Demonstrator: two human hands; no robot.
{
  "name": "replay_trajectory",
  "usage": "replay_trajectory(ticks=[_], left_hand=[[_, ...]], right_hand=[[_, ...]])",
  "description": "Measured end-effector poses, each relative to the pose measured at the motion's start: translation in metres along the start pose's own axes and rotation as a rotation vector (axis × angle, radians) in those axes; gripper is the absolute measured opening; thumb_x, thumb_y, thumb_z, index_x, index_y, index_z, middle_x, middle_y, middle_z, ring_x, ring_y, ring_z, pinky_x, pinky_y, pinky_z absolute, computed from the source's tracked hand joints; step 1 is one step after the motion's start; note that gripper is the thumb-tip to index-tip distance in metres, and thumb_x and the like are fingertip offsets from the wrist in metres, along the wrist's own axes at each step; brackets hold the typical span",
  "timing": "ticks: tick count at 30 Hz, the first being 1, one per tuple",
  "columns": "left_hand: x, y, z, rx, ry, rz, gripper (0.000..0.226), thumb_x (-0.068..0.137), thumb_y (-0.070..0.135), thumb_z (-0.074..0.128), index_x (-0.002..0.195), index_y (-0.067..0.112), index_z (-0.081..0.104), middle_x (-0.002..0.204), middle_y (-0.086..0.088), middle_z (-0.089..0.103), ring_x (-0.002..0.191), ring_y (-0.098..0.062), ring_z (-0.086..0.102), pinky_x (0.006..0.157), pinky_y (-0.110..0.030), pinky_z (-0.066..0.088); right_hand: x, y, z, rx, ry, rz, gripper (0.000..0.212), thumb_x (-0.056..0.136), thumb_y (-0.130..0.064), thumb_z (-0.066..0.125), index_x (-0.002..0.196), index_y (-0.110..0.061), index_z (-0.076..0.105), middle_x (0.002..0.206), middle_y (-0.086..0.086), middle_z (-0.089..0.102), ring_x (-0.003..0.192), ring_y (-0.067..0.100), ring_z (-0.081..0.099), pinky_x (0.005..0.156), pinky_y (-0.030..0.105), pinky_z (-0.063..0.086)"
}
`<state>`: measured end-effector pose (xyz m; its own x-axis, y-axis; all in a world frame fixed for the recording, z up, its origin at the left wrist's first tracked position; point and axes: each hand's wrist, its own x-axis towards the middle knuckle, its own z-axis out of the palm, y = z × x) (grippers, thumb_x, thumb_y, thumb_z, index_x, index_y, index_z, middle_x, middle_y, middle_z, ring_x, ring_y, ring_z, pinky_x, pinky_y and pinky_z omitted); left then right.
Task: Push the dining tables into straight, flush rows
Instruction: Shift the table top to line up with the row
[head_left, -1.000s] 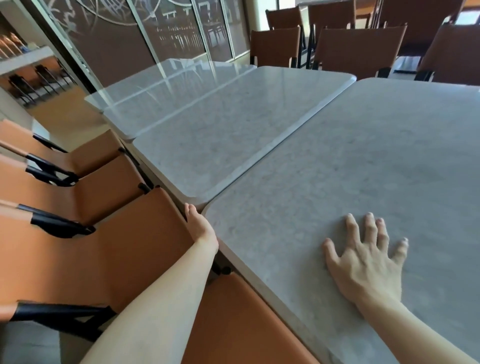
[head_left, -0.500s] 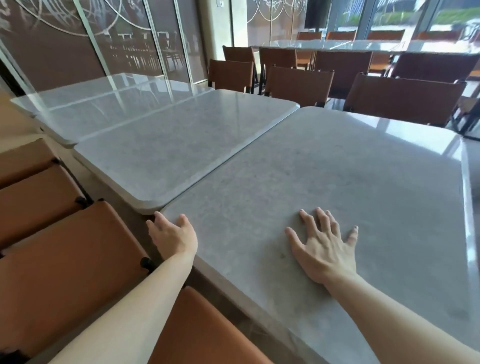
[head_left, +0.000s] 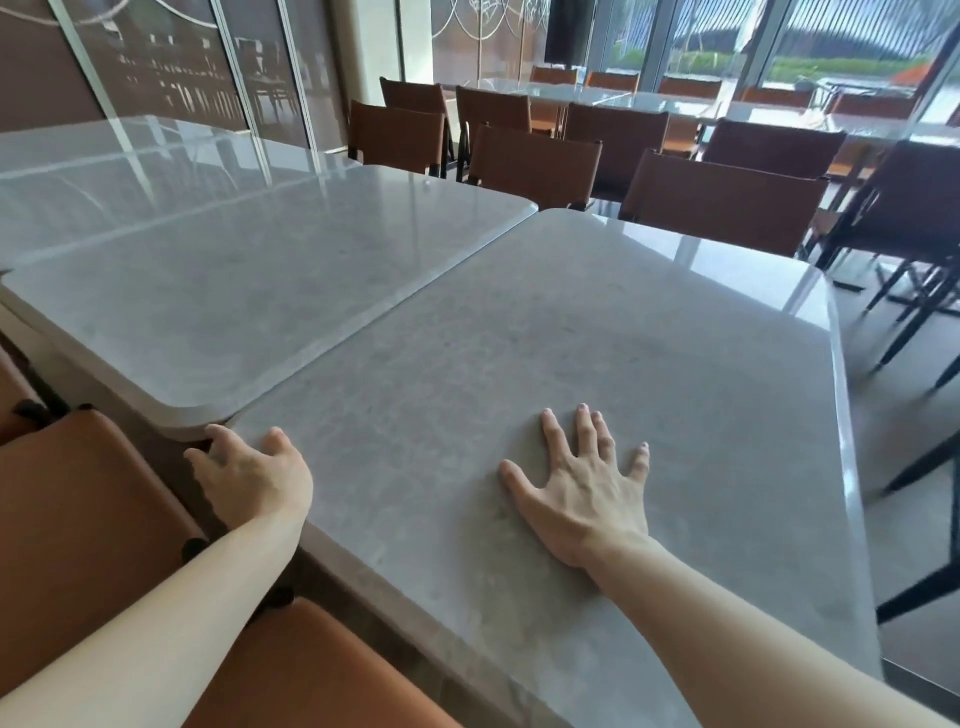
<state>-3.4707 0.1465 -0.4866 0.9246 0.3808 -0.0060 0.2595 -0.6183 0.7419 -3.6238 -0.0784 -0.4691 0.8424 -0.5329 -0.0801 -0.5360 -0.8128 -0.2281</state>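
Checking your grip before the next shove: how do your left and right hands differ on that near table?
The left hand sits at the near table's corner, thumb on top and fingers curled over the edge beside the next table. The right hand lies flat on the top, well in from the edges, fingers straight and spread. So the left grips while the right only presses. Both are bare and touch the same table.

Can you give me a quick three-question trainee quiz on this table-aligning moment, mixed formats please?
1. True or false: the right hand lies flat, fingers spread, on the near table.
2. Where is the left hand? A) at the near table's corner B) gripping a chair back C) out of view
3. Fill in: at the person's side, the next table sticks out past the near table, so the edges are not ____.

Key: 1 true; 2 A; 3 flush.
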Motion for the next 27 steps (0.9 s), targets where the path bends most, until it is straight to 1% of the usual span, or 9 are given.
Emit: replay_trajectory(ticks=[3,7,9,13,17,20,24,27], left_hand=[[0.001,-0.002,0.002,-0.019,-0.002,-0.003,0.064,0.107,0.037,0.037,0.161,0.01,0.015,0.166,-0.017,0.01,0.152,-0.034,0.016,0.121,-0.047,0.016],[0.006,-0.005,0.004,-0.007,0.017,0.0,0.062,0.105,0.036,0.04,0.157,0.006,0.023,0.161,-0.022,0.022,0.144,-0.042,0.029,0.116,-0.053,0.028],[0.007,-0.004,0.005,0.007,0.027,-0.005,0.06,0.105,0.035,0.042,0.154,0.004,0.027,0.158,-0.024,0.026,0.14,-0.045,0.033,0.114,-0.054,0.03],[0.004,-0.002,0.004,0.005,0.03,0.007,0.059,0.105,0.035,0.041,0.153,0.003,0.027,0.158,-0.025,0.025,0.14,-0.044,0.033,0.115,-0.051,0.028],[0.009,-0.004,0.006,0.024,0.04,0.015,0.058,0.105,0.036,0.04,0.15,0.002,0.029,0.155,-0.027,0.027,0.136,-0.048,0.037,0.112,-0.053,0.031],[0.014,-0.011,0.01,0.021,0.039,0.012,0.058,0.103,0.039,0.039,0.151,0.008,0.028,0.158,-0.022,0.026,0.134,-0.05,0.039,0.111,-0.056,0.032],[0.016,-0.013,0.012,0.045,0.038,-0.005,0.062,0.104,0.043,0.037,0.156,0.015,0.021,0.162,-0.017,0.024,0.138,-0.051,0.034,0.114,-0.059,0.027],[0.011,-0.007,0.008,0.056,0.035,-0.004,0.059,0.104,0.04,0.037,0.152,0.008,0.027,0.158,-0.023,0.028,0.135,-0.053,0.037,0.112,-0.058,0.03]], right_hand=[[0.001,0.001,-0.001,-0.002,-0.014,-0.01,0.086,0.086,-0.081,0.02,0.159,-0.037,0.002,0.169,0.003,-0.011,0.154,0.017,-0.016,0.119,0.059,-0.013],[0.002,0.002,-0.001,0.006,-0.017,-0.025,0.088,0.087,-0.08,0.019,0.16,-0.035,0.001,0.168,0.005,-0.012,0.154,0.018,-0.017,0.119,0.06,-0.014],[0.002,0.002,-0.001,0.008,-0.024,-0.032,0.087,0.087,-0.08,0.019,0.16,-0.035,0.001,0.168,0.006,-0.013,0.154,0.018,-0.018,0.118,0.061,-0.015],[0.004,0.003,-0.001,0.012,-0.03,-0.042,0.087,0.088,-0.079,0.02,0.16,-0.034,0.001,0.168,0.007,-0.014,0.154,0.019,-0.019,0.117,0.062,-0.016],[0.005,0.003,0.0,0.01,-0.026,-0.043,0.086,0.089,-0.078,0.02,0.16,-0.034,0.001,0.168,0.007,-0.013,0.154,0.019,-0.018,0.117,0.062,-0.015],[0.005,0.004,0.002,0.009,-0.019,-0.05,0.086,0.089,-0.078,0.021,0.16,-0.033,0.002,0.168,0.008,-0.012,0.154,0.02,-0.017,0.117,0.063,-0.015],[0.007,0.004,0.002,0.011,-0.024,-0.048,0.086,0.089,-0.078,0.022,0.16,-0.033,0.003,0.168,0.008,-0.012,0.154,0.02,-0.017,0.117,0.063,-0.015],[0.007,0.004,0.001,0.01,-0.021,-0.044,0.085,0.09,-0.078,0.022,0.16,-0.033,0.003,0.168,0.008,-0.011,0.155,0.021,-0.016,0.117,0.063,-0.015]])
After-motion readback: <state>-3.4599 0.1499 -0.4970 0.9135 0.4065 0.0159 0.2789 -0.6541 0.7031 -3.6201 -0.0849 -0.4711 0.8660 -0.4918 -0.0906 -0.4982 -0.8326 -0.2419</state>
